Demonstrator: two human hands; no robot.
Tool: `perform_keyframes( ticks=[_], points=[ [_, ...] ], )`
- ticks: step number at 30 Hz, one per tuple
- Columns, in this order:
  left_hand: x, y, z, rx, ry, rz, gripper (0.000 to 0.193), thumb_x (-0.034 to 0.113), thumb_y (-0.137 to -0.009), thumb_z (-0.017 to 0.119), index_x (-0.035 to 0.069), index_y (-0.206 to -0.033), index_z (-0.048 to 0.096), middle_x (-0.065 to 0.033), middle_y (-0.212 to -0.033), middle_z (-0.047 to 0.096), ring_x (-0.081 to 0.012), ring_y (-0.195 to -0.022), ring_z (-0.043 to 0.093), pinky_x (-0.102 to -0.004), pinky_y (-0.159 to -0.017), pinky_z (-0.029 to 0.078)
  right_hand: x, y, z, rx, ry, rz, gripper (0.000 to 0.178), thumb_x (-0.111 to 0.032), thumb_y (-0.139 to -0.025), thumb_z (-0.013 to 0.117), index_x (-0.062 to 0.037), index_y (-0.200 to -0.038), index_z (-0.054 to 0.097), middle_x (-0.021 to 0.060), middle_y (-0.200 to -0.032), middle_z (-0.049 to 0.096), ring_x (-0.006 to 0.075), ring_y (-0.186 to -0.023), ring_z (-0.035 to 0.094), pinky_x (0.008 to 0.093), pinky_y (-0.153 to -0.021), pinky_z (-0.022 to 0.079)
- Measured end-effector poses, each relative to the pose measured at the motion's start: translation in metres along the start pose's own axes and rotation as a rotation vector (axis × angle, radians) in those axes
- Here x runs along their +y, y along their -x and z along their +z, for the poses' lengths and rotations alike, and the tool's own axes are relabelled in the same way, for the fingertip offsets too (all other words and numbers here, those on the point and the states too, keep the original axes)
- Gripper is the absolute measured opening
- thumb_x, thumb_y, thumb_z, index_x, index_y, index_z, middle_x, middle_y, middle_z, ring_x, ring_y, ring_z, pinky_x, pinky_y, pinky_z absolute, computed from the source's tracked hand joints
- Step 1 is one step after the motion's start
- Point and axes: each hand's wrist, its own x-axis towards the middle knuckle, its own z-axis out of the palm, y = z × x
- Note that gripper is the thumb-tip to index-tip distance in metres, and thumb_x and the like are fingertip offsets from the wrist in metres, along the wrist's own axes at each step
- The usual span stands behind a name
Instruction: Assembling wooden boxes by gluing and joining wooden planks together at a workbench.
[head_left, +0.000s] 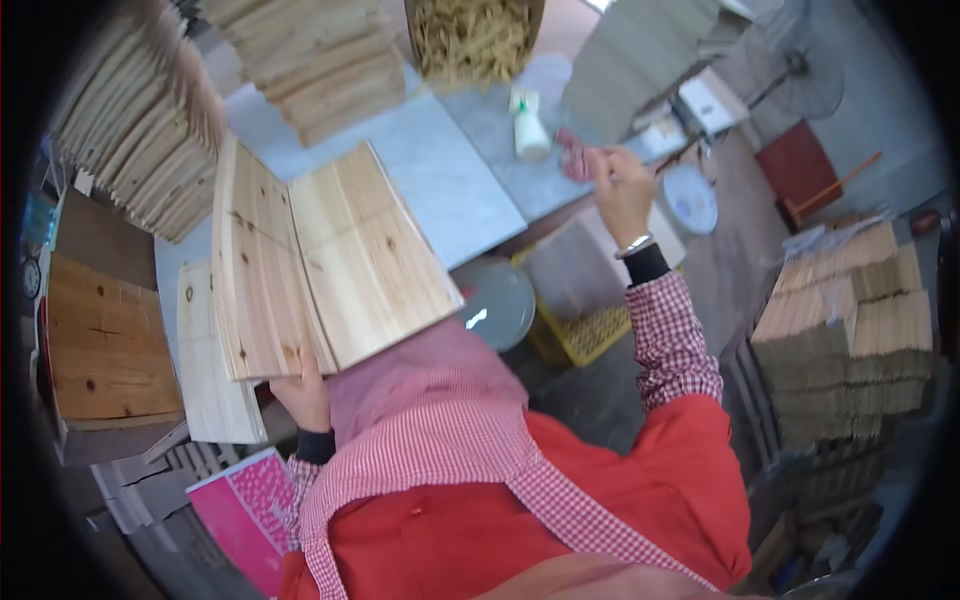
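Observation:
My left hand (308, 398) grips the lower edge of a knotty pine board (262, 265), its thumb on the face and its other fingers mostly hidden underneath. That board stands tilted; against it, a second pale pine board (375, 255) slopes away to the right, the two meeting in a V. My right hand (625, 195) is raised over the right end of the table with its fingers curled closed. At its fingertips shows a crumpled reddish cloth (574, 157); I cannot tell whether it is held. Beside the cloth stands a white bottle (530, 130) with a green top.
Boards are stacked at the far left (140, 120) and behind the pale table top (450, 180). A tub of wood shavings (475, 40) is at the back. Below my right arm sit a round lidded bucket (495, 300) and a yellow crate (575, 335). More stacked panels (845, 330) stand at right.

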Motion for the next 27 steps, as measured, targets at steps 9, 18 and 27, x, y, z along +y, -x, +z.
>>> perform_keyframes(
  ticks=[9,18,27],
  points=[
    [-0.006,0.008,-0.012,-0.054,-0.017,-0.097,0.029,0.004,-0.087,0.064,-0.013,-0.108,0.056,-0.0134,-0.102,0.066,-0.0186,-0.092,0.061,-0.0325,-0.081,0.049,0.020,-0.257,-0.089,0.267,0.908,-0.011,0.052,-0.046,-0.088,0.054,-0.0047,-0.119,0.060,0.0150,-0.127,0.055,0.0352,-0.120,0.050,0.0477,-0.098,0.039],
    [-0.014,-0.001,0.007,0.059,-0.086,0.098,0.028,0.011,-0.080,0.069,-0.013,-0.094,0.061,-0.0232,-0.079,0.067,-0.0282,-0.075,0.070,-0.0341,-0.065,0.052,0.192,-0.341,-0.090,-0.167,0.922,-0.340,0.024,-0.023,-0.088,0.047,-0.0072,-0.091,0.066,0.0198,-0.091,0.066,0.0407,-0.086,0.063,0.0512,-0.073,0.051],
    [-0.008,0.001,0.000,0.130,0.024,0.066,0.027,0.012,-0.082,0.068,-0.013,-0.093,0.063,-0.0230,-0.083,0.069,-0.0256,-0.078,0.070,-0.0349,-0.067,0.052,0.052,-0.290,-0.103,-0.479,1.219,-0.178,0.031,-0.029,-0.075,0.073,-0.0131,-0.100,0.064,0.0119,-0.104,0.066,0.0348,-0.098,0.063,0.0487,-0.079,0.053]
  ],
)
